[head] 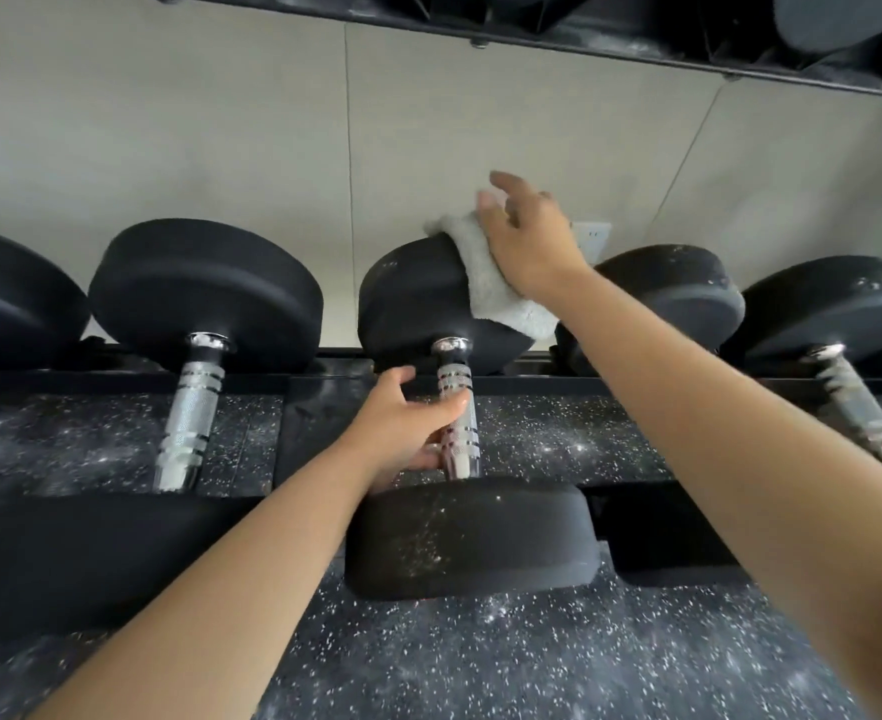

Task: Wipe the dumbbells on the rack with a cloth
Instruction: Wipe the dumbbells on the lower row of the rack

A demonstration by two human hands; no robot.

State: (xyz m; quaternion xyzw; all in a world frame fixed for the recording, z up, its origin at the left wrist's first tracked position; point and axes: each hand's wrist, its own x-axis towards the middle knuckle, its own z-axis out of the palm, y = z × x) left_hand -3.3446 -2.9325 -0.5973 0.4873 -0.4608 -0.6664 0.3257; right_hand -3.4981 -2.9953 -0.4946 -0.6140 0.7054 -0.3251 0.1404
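Firmly, the left hand (pixel 408 423) curls its fingers and thumb round the knurled chrome handle (pixel 454 387) of the dumbbell (pixel 472 537), low on the bar and just above the near head. The right hand (pixel 527 241) lies spread on the cloth (pixel 496 288) with fingers loose and one lifted, its palm pressing the cloth onto the upper right edge of the far head (pixel 413 304). The cloth is a pale, thick, towel-like piece. It looks soft and limp, so it should drape over the round edge and follow the palm, and it may bunch or slide if the pressure eases. The dumbbell lies across the rack (pixel 319 407), far head toward the wall and near head toward the person. It is very likely heavy and rigid, with matte black heads that look rubbery and grippy, and the near one is flecked with pale specks. The handle is the natural place to hold it, since the knurling should stop the palm from slipping. Turning the weight by that bar seems easier than lifting it. Another dumbbell (pixel 205 293) sits just to its left and another pair of black heads (pixel 688 298) just to its right, close enough that knuckles could catch between them.
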